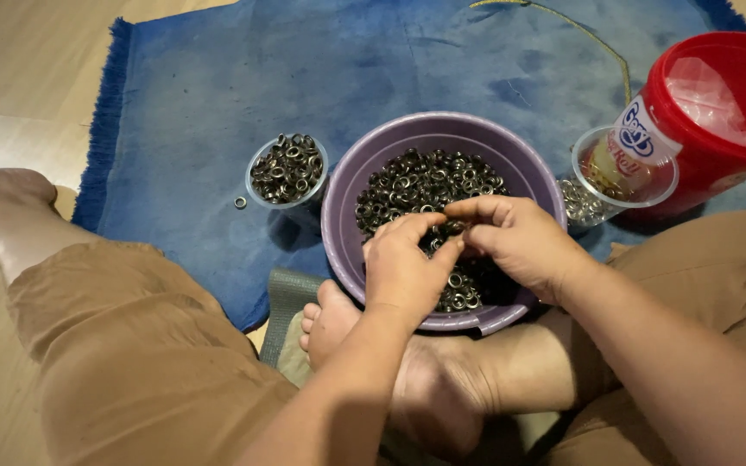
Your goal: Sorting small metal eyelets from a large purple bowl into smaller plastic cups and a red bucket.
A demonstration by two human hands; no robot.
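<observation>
Fingertips of your left hand [403, 263] and your right hand [515, 242] meet over the near half of the round purple plastic bowl [343, 194], thumbs and forefingers pinched together where the two hands touch. What sits between those fingertips is too small and too hidden to tell; you cannot make out whether either pinch is closed on a ring or on nothing.

Directly under and beyond your fingers lies the heap of small dark metal eyelet rings [425, 183], filling the bowl's floor; a few brighter ones show just below your left thumb, against the near wall. Part of the near rim is broken away below your hands, and it sits right against your bare foot [330, 319], which is tucked beneath your wrists.

Out to the left of your left hand, just beside the bowl, stands a small clear plastic cup [287, 170] filled with the same dark rings. One single loose ring [241, 203] lies on the cloth just left of that cup.

Out to the right of your right hand, a second clear plastic cup [623, 168] lies tipped on its side, with pale silvery rings [582, 203] gathered at its lower left edge, close to the bowl's right rim. Behind it, touching or nearly so, stands a red plastic bucket [727, 112] with a crumpled clear bag inside.

All of this rests on a blue fringed cloth [192, 95] spread over a light wooden floor [19, 60]. Your knees in brown trousers [131, 345] frame the bowl on both sides.
</observation>
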